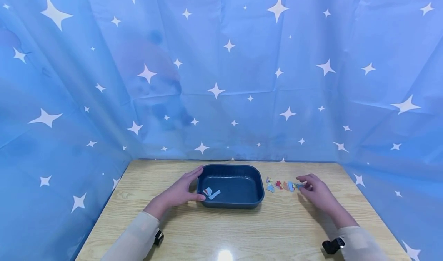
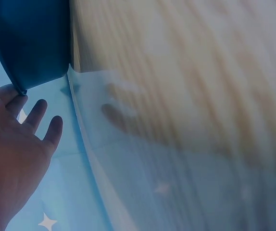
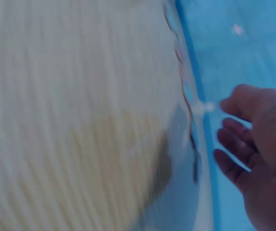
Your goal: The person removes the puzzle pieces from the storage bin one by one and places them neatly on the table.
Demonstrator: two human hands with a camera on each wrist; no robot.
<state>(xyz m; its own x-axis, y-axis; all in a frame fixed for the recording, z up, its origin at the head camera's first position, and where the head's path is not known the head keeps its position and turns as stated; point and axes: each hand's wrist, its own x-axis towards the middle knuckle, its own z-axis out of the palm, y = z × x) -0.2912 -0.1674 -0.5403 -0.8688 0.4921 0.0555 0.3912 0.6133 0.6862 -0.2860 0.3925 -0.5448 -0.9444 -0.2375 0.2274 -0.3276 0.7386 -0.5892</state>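
Observation:
My left hand (image 1: 180,190) holds the left end of a dark blue rectangular tray (image 1: 232,205), thumb at the front corner and fingers at the back one. In the left wrist view, fingertips of the left hand (image 2: 20,144) touch the tray's rim (image 2: 46,83) while other fingers stick out free. Small flat light-blue pieces (image 1: 214,194) lie inside the tray, at its left. My right hand (image 1: 318,193) hovers at the right end of a row of small colourful flat pieces (image 1: 270,185). The right wrist view shows the right hand (image 3: 268,139) with nothing between thumb and fingers.
The row includes a red piece (image 1: 278,184), an orange piece (image 1: 285,186) and a blue piece (image 1: 291,186), right of the tray. A wooden table (image 1: 242,234) carries everything. Behind and beside it hangs a blue curtain (image 1: 242,111) with white stars.

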